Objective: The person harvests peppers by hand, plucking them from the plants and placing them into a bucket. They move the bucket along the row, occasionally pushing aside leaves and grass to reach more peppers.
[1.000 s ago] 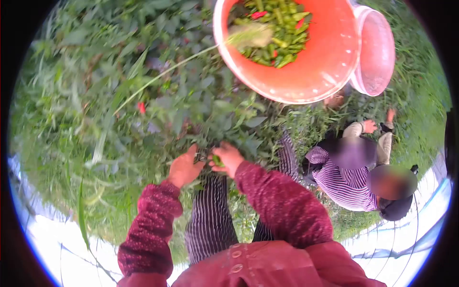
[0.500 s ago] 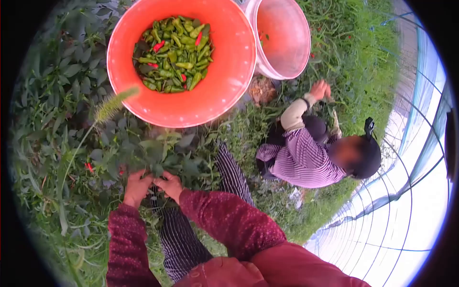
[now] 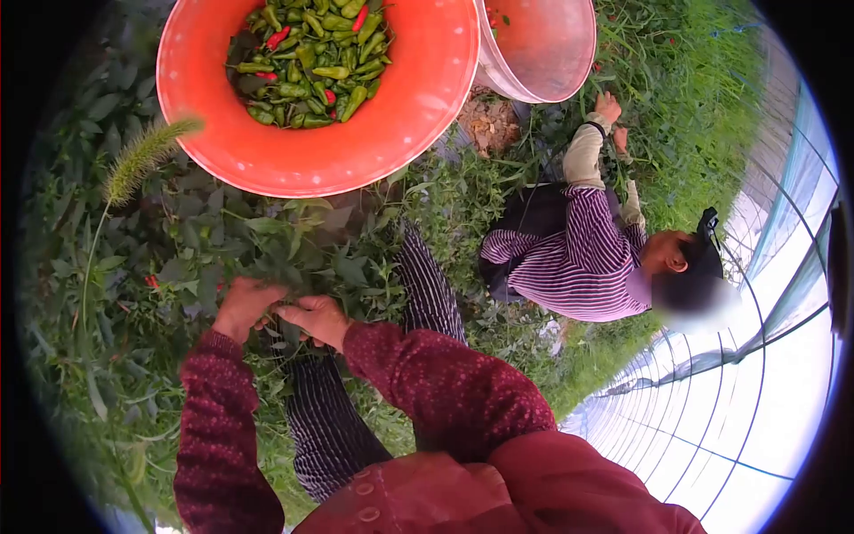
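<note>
Low among the leaves of a pepper plant [image 3: 294,254], my left hand [image 3: 246,307] has its fingers bent and closed, the tips partly covered by foliage. Close beside it, my right hand [image 3: 318,319] points its thumb toward the left one, with the other fingers curled under. Whatever lies between the fingertips is too small or hidden to make out. Just beyond both hands stands a red bucket [image 3: 400,133], holding many green peppers [image 3: 311,62] and a few red ones. A red pepper [image 3: 152,281] shows in the leaves left of my left hand.
Behind the red bucket leans a second, pale pink bucket [image 3: 556,53]. To the right a co-worker [image 3: 578,254] in a striped top crouches, hands in the plants. A grass seed head [image 3: 142,165] rises at left. Plastic sheeting on hoops [image 3: 712,392] lines the right side.
The view has shifted, so the buckets sit higher in the picture. My hands stay together at the plant, with slight finger movement. The co-worker's head has turned and the arms have moved.
</note>
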The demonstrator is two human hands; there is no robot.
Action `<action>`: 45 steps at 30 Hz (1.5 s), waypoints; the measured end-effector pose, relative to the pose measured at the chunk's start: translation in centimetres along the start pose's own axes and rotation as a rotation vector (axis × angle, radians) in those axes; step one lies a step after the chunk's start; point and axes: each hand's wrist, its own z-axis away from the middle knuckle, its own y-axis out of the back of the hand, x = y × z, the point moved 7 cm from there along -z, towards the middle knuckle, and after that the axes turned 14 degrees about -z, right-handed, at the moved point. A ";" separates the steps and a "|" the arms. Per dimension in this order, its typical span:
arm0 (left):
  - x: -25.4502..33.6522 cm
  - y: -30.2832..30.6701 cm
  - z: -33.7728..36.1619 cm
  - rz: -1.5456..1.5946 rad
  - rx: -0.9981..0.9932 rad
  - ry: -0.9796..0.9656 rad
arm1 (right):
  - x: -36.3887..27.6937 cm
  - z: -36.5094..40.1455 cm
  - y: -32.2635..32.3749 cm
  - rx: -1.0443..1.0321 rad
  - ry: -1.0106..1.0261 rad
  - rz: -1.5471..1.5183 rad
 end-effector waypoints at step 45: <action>-2.0 4.6 2.1 -0.639 0.666 -0.412 | -12.7 -2.8 -12.6 -0.333 0.915 1.025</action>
